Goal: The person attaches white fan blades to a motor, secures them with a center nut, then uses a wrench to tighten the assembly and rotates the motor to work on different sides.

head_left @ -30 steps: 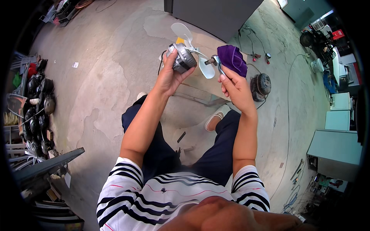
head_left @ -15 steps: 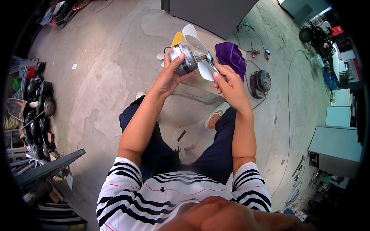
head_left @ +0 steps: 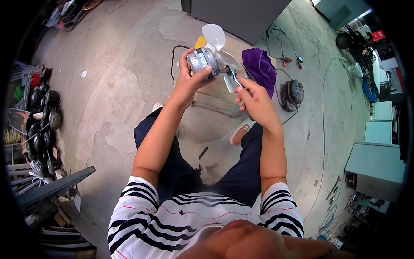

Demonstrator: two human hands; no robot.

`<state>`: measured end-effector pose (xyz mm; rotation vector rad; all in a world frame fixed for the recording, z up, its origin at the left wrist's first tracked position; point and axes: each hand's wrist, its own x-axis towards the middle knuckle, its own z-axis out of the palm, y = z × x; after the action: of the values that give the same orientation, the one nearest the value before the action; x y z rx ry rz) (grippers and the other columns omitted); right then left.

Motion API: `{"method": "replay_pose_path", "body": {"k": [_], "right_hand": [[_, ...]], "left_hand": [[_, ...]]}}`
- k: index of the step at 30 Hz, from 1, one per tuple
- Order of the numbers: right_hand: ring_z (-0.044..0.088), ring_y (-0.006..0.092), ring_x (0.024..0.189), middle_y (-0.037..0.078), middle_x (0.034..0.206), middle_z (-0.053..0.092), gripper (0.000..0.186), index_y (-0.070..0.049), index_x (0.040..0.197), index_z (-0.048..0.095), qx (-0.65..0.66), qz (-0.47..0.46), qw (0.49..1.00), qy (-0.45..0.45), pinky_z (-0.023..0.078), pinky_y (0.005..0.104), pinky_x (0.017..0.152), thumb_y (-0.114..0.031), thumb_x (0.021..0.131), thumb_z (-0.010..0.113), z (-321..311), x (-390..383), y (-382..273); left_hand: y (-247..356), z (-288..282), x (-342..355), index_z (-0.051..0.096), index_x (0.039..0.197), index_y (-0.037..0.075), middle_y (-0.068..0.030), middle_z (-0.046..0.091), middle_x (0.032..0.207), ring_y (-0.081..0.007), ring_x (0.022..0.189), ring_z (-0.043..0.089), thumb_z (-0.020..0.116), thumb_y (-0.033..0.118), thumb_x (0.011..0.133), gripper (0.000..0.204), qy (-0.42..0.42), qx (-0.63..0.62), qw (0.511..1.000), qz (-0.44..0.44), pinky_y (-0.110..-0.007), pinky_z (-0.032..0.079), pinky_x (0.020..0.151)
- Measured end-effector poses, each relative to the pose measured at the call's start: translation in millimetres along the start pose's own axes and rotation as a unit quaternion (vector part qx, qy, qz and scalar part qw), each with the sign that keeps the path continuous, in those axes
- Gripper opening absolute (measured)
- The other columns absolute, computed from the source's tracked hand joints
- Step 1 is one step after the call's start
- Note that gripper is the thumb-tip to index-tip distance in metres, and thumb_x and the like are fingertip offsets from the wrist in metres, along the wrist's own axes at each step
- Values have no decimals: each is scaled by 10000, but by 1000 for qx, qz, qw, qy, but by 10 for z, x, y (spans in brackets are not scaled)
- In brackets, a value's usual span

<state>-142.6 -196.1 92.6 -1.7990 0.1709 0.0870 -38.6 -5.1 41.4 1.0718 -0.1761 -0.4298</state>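
Observation:
My left hand (head_left: 189, 83) is wrapped round a silver fan motor (head_left: 199, 61), thumb on its near side. White fan blades (head_left: 214, 35) are attached on the motor's right side. My right hand (head_left: 255, 100) is closed on a shiny metal wrench-like tool (head_left: 234, 75), whose head meets the hub at the middle of the blades. My fingers hide part of the tool, so its exact kind is unclear. Past the motor lies a yellow object (head_left: 200, 42), and a black cord (head_left: 173, 60) curves down on the left.
A purple cloth (head_left: 261, 69) lies right of the blades, over a low wooden surface. Farther right sits a dark compressor (head_left: 292, 95), with gauge hoses (head_left: 282, 43) beyond. A grey cabinet (head_left: 237, 17) stands ahead. Piled compressors (head_left: 43, 112) line the left side.
The blades have turned about the hub, and the motor has tilted slightly, moving a little left. My right hand and the tool have shifted slightly down.

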Motion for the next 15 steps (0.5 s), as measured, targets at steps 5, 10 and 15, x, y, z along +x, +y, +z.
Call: {"method": "replay_pose_path", "body": {"k": [5,10,15], "right_hand": [[584,67,796,28,1058,633,445,26,1434,537,45,43,995,-75,495,212,608,-115,1012,545,-48,12,23],[600,72,817,34,1059,625,432,24,1418,554,40,5,998,-40,507,221,620,-110,1008,561,84,-1,35],[626,93,833,46,1067,599,399,11,1380,594,41,-41,998,11,540,243,642,-119,1003,596,171,8,82]], "left_hand": [[22,-15,24,143,1539,196,-176,362,1465,-325,1299,507,770,255,881,912,43,-41,998,11,-511,529,1021],[37,-44,40,147,1532,198,-171,367,1467,-331,1298,517,757,252,891,886,24,-41,999,7,-507,525,1018],[25,-65,40,169,1515,199,-164,388,1456,-326,1295,526,733,259,909,830,17,-46,999,-7,-496,533,1004]]}}
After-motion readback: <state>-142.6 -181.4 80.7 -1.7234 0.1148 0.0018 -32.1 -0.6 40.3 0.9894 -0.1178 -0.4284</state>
